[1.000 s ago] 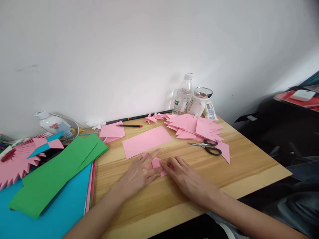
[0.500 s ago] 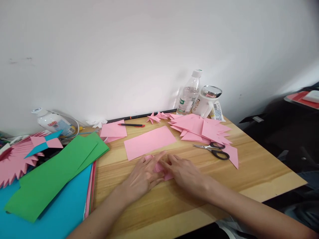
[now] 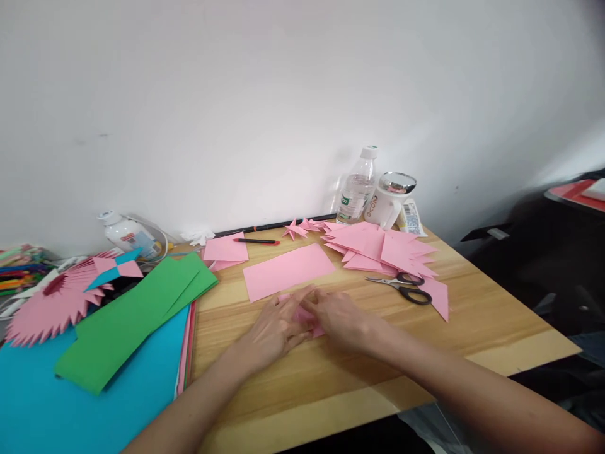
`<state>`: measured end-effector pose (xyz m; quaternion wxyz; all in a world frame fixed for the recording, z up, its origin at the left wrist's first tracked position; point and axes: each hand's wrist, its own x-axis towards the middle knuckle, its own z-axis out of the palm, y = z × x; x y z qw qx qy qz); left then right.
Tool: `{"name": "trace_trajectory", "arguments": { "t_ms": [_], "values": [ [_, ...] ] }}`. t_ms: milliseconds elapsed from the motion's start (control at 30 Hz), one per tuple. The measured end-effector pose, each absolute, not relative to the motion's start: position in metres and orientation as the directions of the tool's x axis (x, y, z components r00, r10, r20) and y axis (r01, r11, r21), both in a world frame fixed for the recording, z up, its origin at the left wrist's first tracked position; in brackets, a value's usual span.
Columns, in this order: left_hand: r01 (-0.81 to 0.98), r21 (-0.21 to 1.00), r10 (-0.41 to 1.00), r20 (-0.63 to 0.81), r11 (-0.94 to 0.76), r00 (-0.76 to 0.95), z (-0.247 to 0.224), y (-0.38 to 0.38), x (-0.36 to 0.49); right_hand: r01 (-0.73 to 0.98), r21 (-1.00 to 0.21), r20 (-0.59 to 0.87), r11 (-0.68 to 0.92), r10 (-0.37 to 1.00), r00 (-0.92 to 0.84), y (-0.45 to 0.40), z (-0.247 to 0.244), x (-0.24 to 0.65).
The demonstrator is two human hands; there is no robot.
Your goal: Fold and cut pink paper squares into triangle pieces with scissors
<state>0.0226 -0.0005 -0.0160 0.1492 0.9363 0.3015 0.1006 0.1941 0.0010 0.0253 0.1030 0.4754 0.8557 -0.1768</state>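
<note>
A small piece of pink paper (image 3: 306, 318) lies on the wooden table, mostly covered by both hands. My left hand (image 3: 278, 325) rests over its left part with the fingers spread. Curled at the paper's right side, my right hand (image 3: 338, 315) touches it with fingertips pressed close to the left hand's fingers. Just beyond the hands lies a flat pink rectangle (image 3: 289, 271). Scissors (image 3: 404, 288) with black handles lie to the right, partly on a pink triangle (image 3: 437, 296).
Folded pink pieces (image 3: 373, 246) are heaped at the back right, before a water bottle (image 3: 357, 192) and a white mug (image 3: 390, 202). A pen (image 3: 258, 241) lies at the back. Green strips (image 3: 137, 321) cover blue paper (image 3: 127, 403) on the left.
The view has shifted slightly, showing more on the left. My right hand's fingers have drawn in closer to my left hand over the small pink paper.
</note>
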Motion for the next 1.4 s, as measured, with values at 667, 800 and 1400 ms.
{"name": "trace_trajectory", "arguments": {
  "t_ms": [667, 800, 1400],
  "values": [
    [0.96, -0.264, 0.967, 0.253, 0.091, -0.023, 0.017, -0.006, -0.102, 0.901, -0.178, 0.106, 0.395, 0.918, -0.381, -0.037, -0.031, 0.219],
    [0.938, -0.343, 0.984, 0.148, -0.046, 0.102, 0.022, -0.004, -0.101, 0.883, -0.245, 0.143, 0.401, 0.915, -0.376, -0.037, -0.032, 0.221],
    [0.946, -0.294, 0.981, 0.099, -0.133, 0.168, 0.039, -0.031, -0.07, -0.226, -0.906, -0.226, -0.359, 0.86, -0.458, -0.023, 0.002, 0.117]
  ]
}}
